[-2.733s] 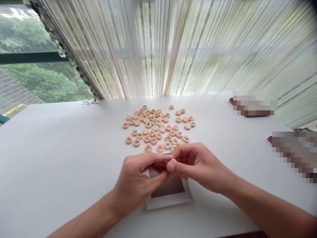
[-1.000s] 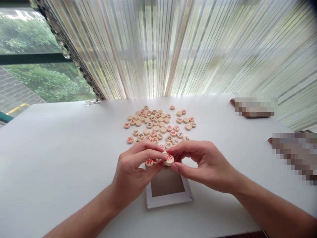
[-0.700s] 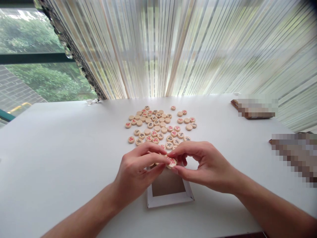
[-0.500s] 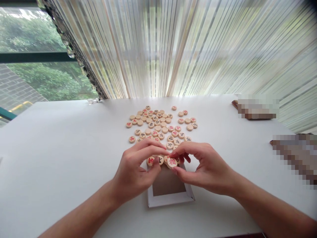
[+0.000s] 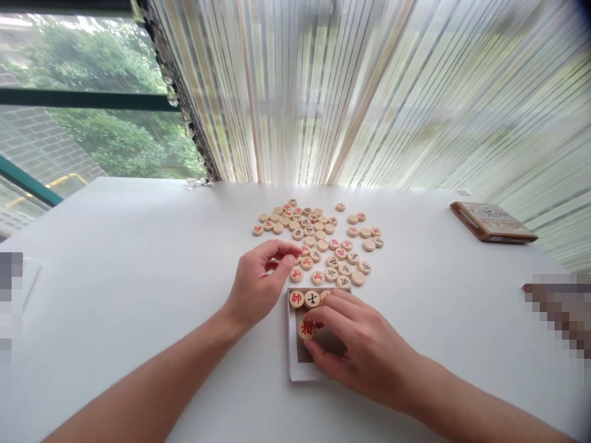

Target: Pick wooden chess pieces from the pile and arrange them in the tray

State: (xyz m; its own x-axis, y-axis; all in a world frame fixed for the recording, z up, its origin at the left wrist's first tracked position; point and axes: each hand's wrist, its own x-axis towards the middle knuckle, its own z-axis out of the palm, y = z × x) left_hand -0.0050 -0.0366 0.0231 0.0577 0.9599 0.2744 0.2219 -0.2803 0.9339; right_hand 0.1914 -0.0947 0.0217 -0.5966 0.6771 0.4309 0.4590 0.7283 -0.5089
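Observation:
Several round wooden chess pieces [image 5: 323,237] with red or black characters lie scattered on the white table [image 5: 138,258]. A shallow white tray [image 5: 292,369] sits in front of them. Along its far edge stand a red-marked piece [image 5: 296,299] and a black-marked piece [image 5: 312,299]. My right hand [image 5: 355,347] lies over the tray, with its fingertips closed on another red-marked piece [image 5: 306,329] inside. My left hand [image 5: 261,283] reaches to the near left edge of the pile. Its thumb and forefinger are pinched together there, and what they hold is hidden.
A flat brown box [image 5: 492,221] lies at the far right of the table. Blurred patches sit at the right edge [image 5: 561,307] and left edge [image 5: 9,295]. A striped curtain [image 5: 369,92] and a window [image 5: 92,123] stand behind the table.
My hands have parted. The right hand has lowered the red-marked piece into the tray, and the left has reached forward to the pile. The view has shifted left.

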